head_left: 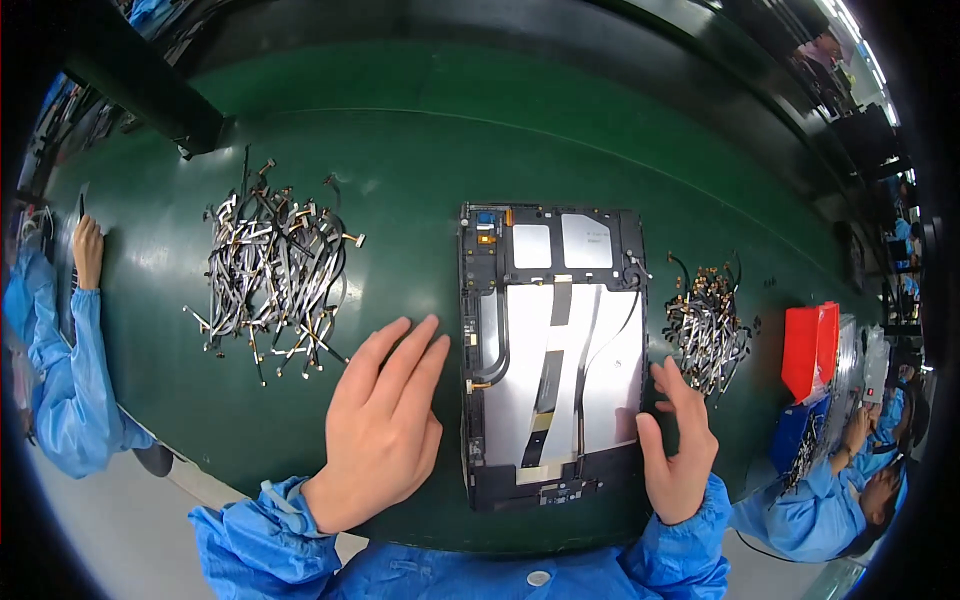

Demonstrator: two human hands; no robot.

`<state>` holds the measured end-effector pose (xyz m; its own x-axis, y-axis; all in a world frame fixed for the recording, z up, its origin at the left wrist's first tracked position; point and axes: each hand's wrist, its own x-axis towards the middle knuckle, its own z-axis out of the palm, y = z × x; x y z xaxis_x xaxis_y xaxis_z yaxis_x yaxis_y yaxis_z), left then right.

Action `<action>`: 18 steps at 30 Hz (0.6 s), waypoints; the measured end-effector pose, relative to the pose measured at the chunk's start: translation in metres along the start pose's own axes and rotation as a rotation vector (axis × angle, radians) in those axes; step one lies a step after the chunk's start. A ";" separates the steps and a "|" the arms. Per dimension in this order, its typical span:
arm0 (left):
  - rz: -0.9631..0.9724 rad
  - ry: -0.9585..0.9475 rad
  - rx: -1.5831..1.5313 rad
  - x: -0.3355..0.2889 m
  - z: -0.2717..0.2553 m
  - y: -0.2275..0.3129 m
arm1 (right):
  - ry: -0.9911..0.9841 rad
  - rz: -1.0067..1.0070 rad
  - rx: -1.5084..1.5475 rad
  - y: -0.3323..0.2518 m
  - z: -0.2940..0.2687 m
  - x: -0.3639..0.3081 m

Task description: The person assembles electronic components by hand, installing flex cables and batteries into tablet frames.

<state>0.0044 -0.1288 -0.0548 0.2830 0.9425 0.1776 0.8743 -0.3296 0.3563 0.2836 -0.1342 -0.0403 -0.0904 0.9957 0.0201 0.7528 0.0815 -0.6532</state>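
An opened tablet body (pixel 612 380), black-framed with silver plates inside, lies on the green table in front of me. Flat ribbon cables (pixel 553 370) and thin black wires run down its middle. My left hand (pixel 385 430) hovers left of the tablet with fingers stretched out, holding nothing. Close to the tablet's lower right edge is my right hand (pixel 680 440), thumb and fingers apart, nothing in it; whether the thumb touches the frame I cannot tell. Left of the tablet spreads a big heap of flat cables (pixel 275 265). A smaller heap of short cables (pixel 708 325) sits to its right.
A red bin (pixel 810 350) and a blue bin (pixel 800 435) stand at the right table edge. Co-workers in blue sleeves sit at both sides, one person's hand (pixel 88 250) at the far left. A dark post (pixel 150 100) rises at the back left of the table (pixel 400 170).
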 end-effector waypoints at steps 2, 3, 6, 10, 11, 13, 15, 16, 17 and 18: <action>-0.034 -0.033 -0.033 -0.001 0.006 0.006 | -0.020 -0.042 -0.007 -0.003 0.008 0.002; -0.038 -0.010 -0.075 -0.004 0.013 0.008 | -0.007 -0.061 -0.014 -0.004 0.011 0.001; -0.062 0.000 -0.177 -0.005 0.014 0.009 | 0.044 -0.051 0.090 -0.003 0.018 -0.003; -0.120 0.013 -0.470 -0.005 0.009 0.001 | 0.077 0.216 0.707 0.007 0.021 -0.014; -0.145 0.047 -0.650 -0.005 0.008 0.000 | 0.001 0.242 0.847 0.007 0.016 -0.015; -0.240 0.027 -1.105 -0.013 0.010 0.003 | 0.094 0.242 0.882 0.005 0.026 -0.017; -0.335 0.018 -1.561 -0.017 0.012 0.003 | 0.192 0.223 0.921 0.004 0.032 -0.021; -0.286 0.043 -1.547 -0.017 0.013 0.002 | 0.183 0.224 0.917 0.010 0.032 -0.025; -0.238 0.069 -1.531 -0.018 0.015 0.001 | 0.141 0.123 0.910 0.020 0.031 -0.028; -0.195 0.093 -1.510 -0.019 0.015 0.001 | 0.097 0.024 0.907 0.027 0.030 -0.033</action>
<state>0.0058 -0.1460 -0.0719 0.1395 0.9888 0.0535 -0.3306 -0.0044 0.9438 0.2871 -0.1657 -0.0815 0.0042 0.9994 0.0357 -0.0511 0.0359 -0.9980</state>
